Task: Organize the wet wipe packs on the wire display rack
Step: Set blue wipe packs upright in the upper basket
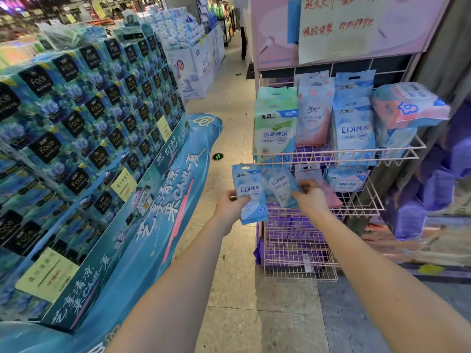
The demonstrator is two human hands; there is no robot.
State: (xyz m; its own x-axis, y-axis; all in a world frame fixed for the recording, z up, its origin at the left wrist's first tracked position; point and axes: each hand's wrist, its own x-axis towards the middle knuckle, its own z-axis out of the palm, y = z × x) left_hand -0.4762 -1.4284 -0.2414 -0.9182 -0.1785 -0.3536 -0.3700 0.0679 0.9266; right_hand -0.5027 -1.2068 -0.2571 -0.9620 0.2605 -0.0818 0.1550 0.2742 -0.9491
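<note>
On the left side of the frame you have the big stack of dark blue tissue boxes [84,118], which rises from the lower left to the upper left, and its teal base panel [142,225] runs along the floor toward the centre. On the right side stands the pink wire display rack [336,159], with a pink sign board [339,26] at the upper right above it. In the upper shelf of the rack, wet wipe packs stand upright side by side: a green pack [275,128], a pink pack [314,113] and a blue pack [354,128], and one large pack [407,105] lies tilted on top at the right end. Your left hand [229,205], near the centre of the frame, grips a small blue wipe pack [249,192] by its lower edge, in front of the rack's left corner. Your right hand [311,197] reaches into the middle shelf, and its curled fingers seem to pinch a second blue pack [280,187] that is tilted there, though this part is blurred.
</note>
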